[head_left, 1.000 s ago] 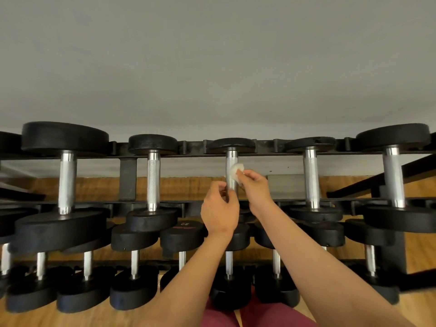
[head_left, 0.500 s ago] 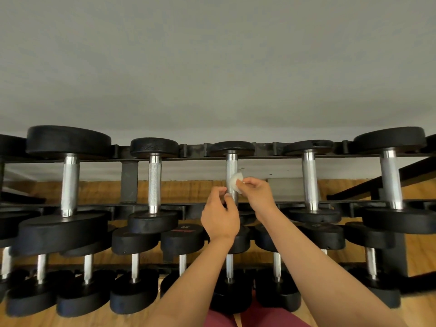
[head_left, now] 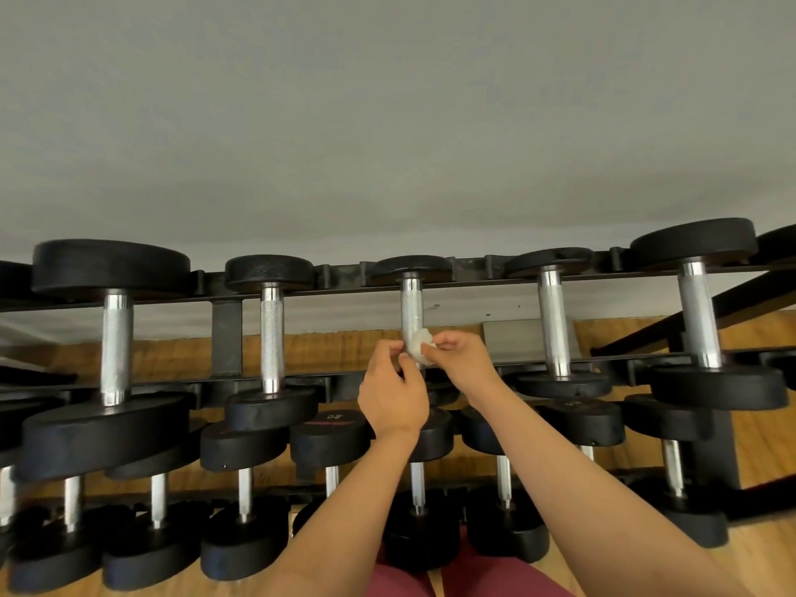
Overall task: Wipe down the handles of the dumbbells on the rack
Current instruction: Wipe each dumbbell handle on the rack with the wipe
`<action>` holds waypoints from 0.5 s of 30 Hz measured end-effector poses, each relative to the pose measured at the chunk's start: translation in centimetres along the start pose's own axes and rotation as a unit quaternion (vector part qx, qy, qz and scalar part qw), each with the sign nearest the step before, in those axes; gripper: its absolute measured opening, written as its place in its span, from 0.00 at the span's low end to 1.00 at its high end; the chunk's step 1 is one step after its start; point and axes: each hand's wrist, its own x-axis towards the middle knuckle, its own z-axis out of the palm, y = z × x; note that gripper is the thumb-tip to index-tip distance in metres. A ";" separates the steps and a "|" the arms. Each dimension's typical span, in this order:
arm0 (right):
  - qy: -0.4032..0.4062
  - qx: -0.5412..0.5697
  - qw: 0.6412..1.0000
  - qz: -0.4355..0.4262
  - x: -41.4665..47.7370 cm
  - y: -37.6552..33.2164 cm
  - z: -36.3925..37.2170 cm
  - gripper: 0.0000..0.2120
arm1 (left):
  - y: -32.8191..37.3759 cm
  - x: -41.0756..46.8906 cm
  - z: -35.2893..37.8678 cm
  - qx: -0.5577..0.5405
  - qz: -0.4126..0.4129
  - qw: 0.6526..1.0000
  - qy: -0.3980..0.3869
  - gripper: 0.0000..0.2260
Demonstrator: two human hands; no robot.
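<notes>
A black rack [head_left: 474, 269] holds rows of black dumbbells with silver knurled handles. My right hand [head_left: 463, 364] pinches a small white wad of cloth [head_left: 420, 349] against the lower part of the middle top-row dumbbell's handle [head_left: 411, 308]. My left hand [head_left: 394, 394] curls its fingers round the same handle just below the wad, hiding the handle's lower end.
Other top-row handles stand to the left [head_left: 272, 338] [head_left: 115, 346] and right [head_left: 555, 325] [head_left: 700, 316]. Lower rows of smaller dumbbells [head_left: 331, 433] sit beneath my arms. A grey wall rises behind the rack, with wooden floor [head_left: 762, 553] below.
The wad and my right hand have slid down the handle toward its lower end. My left hand stays at the bottom of the handle. The view has tilted slightly.
</notes>
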 end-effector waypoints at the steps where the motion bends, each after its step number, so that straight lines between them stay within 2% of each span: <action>1: 0.015 -0.006 1.000 -0.004 0.1 0.0 0.0 0.06 | 0.0 0.0 0.0 -0.004 -0.001 1.000 0.000 0.04; 3: 0.016 -0.006 1.000 -0.003 0.0 0.2 -0.1 0.06 | -0.1 0.0 0.0 -0.021 -0.003 1.000 -0.009 0.03; 6: -0.055 -0.015 0.998 0.006 -0.6 0.2 0.0 0.09 | -0.6 0.5 -0.5 -0.070 -0.005 0.997 -0.039 0.05; 9: -0.042 -0.036 0.998 -0.002 -0.8 0.2 -0.1 0.02 | -2.0 1.1 -1.6 -0.114 -0.009 0.990 -0.087 0.07; 10: -0.032 -0.041 0.999 -0.007 -0.9 0.2 -0.1 0.02 | -2.5 1.0 -1.8 -0.119 -0.010 0.988 -0.099 0.08; 12: -0.054 -0.058 0.997 -0.007 -1.1 0.3 -0.1 0.01 | -2.8 0.6 -1.7 -0.108 -0.012 0.990 -0.091 0.09; 15: -0.094 -0.119 0.988 -0.007 -1.2 -0.2 -0.4 0.10 | -2.1 -0.1 -0.8 -0.061 0.003 0.997 -0.056 0.08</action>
